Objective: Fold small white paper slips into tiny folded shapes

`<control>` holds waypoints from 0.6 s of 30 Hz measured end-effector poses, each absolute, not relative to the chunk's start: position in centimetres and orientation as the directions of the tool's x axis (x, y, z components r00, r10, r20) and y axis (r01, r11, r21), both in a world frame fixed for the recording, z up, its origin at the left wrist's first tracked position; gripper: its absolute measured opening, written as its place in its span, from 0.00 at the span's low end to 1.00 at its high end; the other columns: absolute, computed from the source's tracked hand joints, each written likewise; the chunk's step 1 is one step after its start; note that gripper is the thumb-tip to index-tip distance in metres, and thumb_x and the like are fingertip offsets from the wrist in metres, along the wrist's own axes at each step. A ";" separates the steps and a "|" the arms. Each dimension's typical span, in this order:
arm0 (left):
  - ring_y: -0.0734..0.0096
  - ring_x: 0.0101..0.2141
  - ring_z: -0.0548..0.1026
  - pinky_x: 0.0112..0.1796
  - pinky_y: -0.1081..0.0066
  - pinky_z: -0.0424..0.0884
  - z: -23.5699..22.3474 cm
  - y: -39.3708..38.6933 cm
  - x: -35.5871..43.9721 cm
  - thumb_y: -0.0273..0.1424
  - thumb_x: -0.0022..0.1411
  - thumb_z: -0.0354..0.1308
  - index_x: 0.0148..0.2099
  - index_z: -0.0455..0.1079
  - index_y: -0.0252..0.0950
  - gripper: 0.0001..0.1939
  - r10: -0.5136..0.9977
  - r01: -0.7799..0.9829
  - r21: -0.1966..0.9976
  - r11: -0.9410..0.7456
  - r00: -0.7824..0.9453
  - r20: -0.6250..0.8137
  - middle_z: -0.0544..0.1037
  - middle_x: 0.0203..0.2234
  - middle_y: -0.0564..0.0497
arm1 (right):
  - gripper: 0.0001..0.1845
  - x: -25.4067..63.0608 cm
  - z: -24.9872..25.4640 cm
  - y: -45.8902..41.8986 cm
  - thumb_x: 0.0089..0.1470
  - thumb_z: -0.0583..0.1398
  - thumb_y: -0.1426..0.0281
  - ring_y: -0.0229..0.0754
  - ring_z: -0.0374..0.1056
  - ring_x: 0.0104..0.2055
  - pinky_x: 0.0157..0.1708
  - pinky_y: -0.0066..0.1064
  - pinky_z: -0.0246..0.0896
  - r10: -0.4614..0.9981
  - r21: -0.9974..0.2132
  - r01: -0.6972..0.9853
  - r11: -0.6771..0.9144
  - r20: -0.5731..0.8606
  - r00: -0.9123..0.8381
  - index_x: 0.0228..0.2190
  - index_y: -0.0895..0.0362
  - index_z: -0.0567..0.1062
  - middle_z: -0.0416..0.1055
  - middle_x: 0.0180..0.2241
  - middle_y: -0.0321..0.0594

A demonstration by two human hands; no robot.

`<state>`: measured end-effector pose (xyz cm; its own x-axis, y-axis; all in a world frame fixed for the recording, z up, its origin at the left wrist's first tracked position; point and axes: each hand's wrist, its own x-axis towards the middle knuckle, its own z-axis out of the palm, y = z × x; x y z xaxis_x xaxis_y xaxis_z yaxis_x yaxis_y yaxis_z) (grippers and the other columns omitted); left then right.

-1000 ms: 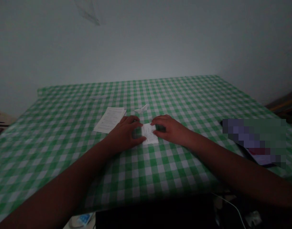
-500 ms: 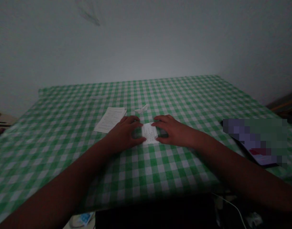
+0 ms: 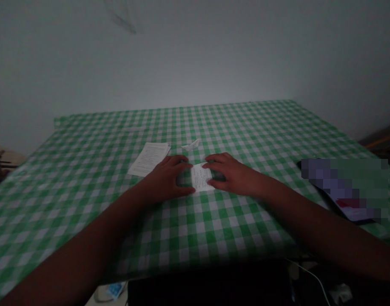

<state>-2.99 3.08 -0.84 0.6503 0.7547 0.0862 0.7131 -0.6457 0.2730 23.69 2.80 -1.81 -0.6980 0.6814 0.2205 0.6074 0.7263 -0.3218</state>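
Note:
A small white paper (image 3: 200,177) with printed lines lies on the checked cloth between my hands. My left hand (image 3: 165,176) holds its left edge, forefinger by the far corner and thumb by the near one. Along the right edge, my right hand (image 3: 230,173) holds it the same way, with thumb and forefinger tips on the paper. Both hands rest low on the cloth, thumbs apart from the forefingers. Just beyond my left hand is a stack of printed sheets (image 3: 149,158), partly covered by that hand. A crumpled white scrap (image 3: 191,145) sits behind the small paper.
A green and white checked tablecloth (image 3: 239,127) covers the table, which meets a pale wall (image 3: 195,55). On the right lies a dark-edged device with a blurred screen (image 3: 341,187). Below the front edge are a white cable (image 3: 316,278) and a blue packet (image 3: 114,290).
The view has shifted very slightly, so things sit a little further right. Both hands stay at the small paper's edges; the right thumb has pulled in slightly from the near corner.

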 end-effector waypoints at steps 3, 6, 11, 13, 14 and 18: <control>0.51 0.58 0.63 0.59 0.52 0.61 -0.8 3.1 -2.9 0.53 0.55 0.62 0.59 0.65 0.38 0.35 0.755 0.712 0.278 -0.645 0.649 0.091 0.65 0.59 0.42 | 0.25 23.3 -2.1 2.7 0.60 0.59 0.60 0.54 0.58 0.60 0.58 0.50 0.56 0.686 -0.298 0.622 0.724 0.220 -0.694 0.56 0.57 0.71 0.64 0.60 0.52; 0.51 0.58 0.63 0.59 0.52 0.61 -0.8 3.1 -2.8 0.53 0.55 0.62 0.59 0.63 0.37 0.37 0.762 0.719 0.283 -0.635 0.643 0.076 0.65 0.59 0.42 | 0.25 23.3 -2.2 2.6 0.61 0.58 0.60 0.55 0.57 0.60 0.58 0.51 0.56 0.684 -0.275 0.630 0.727 0.208 -0.699 0.56 0.57 0.71 0.63 0.61 0.52; 0.52 0.59 0.63 0.60 0.52 0.60 -0.8 3.2 -2.9 0.52 0.57 0.61 0.59 0.62 0.36 0.35 0.767 0.718 0.302 -0.627 0.637 0.077 0.64 0.59 0.40 | 0.25 23.3 -2.2 2.5 0.60 0.59 0.60 0.56 0.57 0.61 0.58 0.50 0.56 0.695 -0.262 0.646 0.717 0.193 -0.693 0.56 0.56 0.72 0.62 0.61 0.50; 0.53 0.60 0.62 0.60 0.53 0.60 -0.7 3.3 -3.0 0.51 0.59 0.59 0.59 0.63 0.37 0.32 0.761 0.711 0.307 -0.632 0.645 0.072 0.64 0.60 0.41 | 0.25 23.4 -2.1 2.5 0.61 0.58 0.60 0.56 0.56 0.61 0.58 0.50 0.55 0.700 -0.264 0.651 0.712 0.185 -0.690 0.57 0.56 0.71 0.62 0.62 0.50; 0.53 0.60 0.62 0.60 0.53 0.60 -0.7 3.3 -3.0 0.50 0.60 0.59 0.59 0.63 0.37 0.31 0.759 0.710 0.308 -0.633 0.648 0.067 0.64 0.60 0.42 | 0.25 23.4 -2.1 2.5 0.61 0.58 0.60 0.56 0.56 0.61 0.58 0.50 0.55 0.701 -0.266 0.652 0.710 0.180 -0.690 0.57 0.56 0.71 0.62 0.62 0.50; 0.53 0.59 0.63 0.59 0.52 0.61 -0.7 3.4 -3.1 0.48 0.61 0.58 0.58 0.62 0.38 0.29 0.761 0.711 0.311 -0.630 0.645 0.069 0.64 0.60 0.42 | 0.25 23.3 -2.1 2.5 0.61 0.58 0.60 0.56 0.55 0.61 0.58 0.51 0.55 0.701 -0.264 0.652 0.711 0.184 -0.689 0.57 0.55 0.71 0.61 0.62 0.50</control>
